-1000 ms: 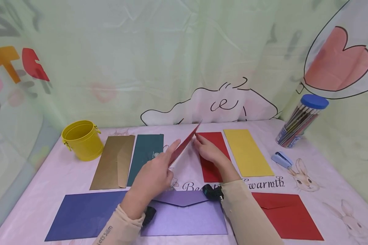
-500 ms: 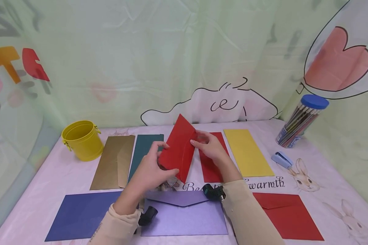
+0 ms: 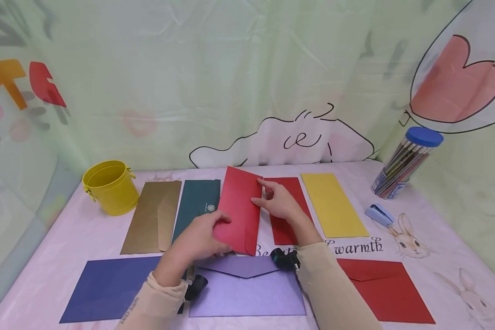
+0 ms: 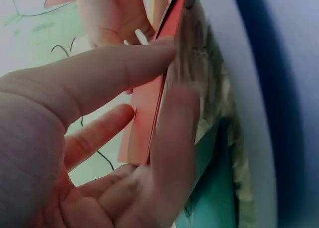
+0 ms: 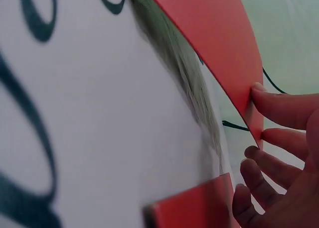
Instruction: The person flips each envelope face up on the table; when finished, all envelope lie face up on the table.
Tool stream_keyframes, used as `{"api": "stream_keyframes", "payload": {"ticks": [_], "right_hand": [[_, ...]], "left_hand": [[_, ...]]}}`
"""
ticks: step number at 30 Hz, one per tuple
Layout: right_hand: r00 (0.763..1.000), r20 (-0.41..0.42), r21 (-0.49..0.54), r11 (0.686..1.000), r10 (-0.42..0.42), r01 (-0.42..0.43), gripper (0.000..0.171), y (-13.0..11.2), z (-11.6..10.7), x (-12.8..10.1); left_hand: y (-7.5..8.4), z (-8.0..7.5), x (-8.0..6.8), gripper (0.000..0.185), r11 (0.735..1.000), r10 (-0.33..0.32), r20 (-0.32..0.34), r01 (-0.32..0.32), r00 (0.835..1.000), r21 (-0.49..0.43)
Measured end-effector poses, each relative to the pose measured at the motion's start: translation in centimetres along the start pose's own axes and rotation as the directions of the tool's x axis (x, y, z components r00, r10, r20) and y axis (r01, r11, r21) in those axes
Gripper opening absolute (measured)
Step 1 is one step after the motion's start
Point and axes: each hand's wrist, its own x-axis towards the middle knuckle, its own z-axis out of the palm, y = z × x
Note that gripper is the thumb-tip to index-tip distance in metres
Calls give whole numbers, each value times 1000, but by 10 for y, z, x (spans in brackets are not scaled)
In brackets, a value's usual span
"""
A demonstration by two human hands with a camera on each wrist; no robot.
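Head view shows your left hand (image 3: 202,238) pinching the near end of the red envelope (image 3: 239,208), thumb on top and fingers curled beneath, while your right hand (image 3: 278,201) holds its far right edge with the fingertips closed on the paper; the envelope sits just above the table (image 3: 57,256), tilted a little, in the gap between the teal envelope (image 3: 195,201) and the red sheet (image 3: 286,215), and it overlaps the teal one's right edge; left wrist view confirms thumb and forefinger clamped on the thin red edge, and right wrist view shows your fingers (image 5: 284,108) lying together along the curved red paper; around you, the gold envelope (image 3: 152,217) lies left of the teal one, with the yellow bucket (image 3: 109,187) beyond it at the far left; the yellow sheet (image 3: 333,206) lies right of the red sheet; the blue stapler (image 3: 378,214) and the tube of pencils (image 3: 404,162) stand farther right, well apart from your hands; nearest you, the dark blue envelope (image 3: 107,288), the purple envelope (image 3: 247,288) and the red square envelope (image 3: 385,288) lie in a row; your forearms cross over the purple one, and its pointed flap lies just beneath the red envelope's near end
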Motion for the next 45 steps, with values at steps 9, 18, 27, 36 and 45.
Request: {"api": "stream_keyframes", "payload": {"ticks": [9,18,27,36,45], "right_hand": [[998,62,-103,994,-28,35,71,-1,4,-1],[999,39,-162,987,-7,14,67,-3,4,-3],[998,48,-191,981,29,-19,67,-1,5,-4],[998,50,-227,974,31,-18,68,-1,4,-4],[998,56,-211,977,12,1,65,0,3,-4]], "left_hand": [[-1,12,0,72,983,-6,-55,16,998,182],[-1,16,0,73,940,40,-73,-13,997,342],[-4,20,1,73,914,72,-66,-39,995,404],[-3,20,3,72,898,64,-40,-40,997,437],[-4,20,3,72,894,40,-18,-28,999,447]]}}
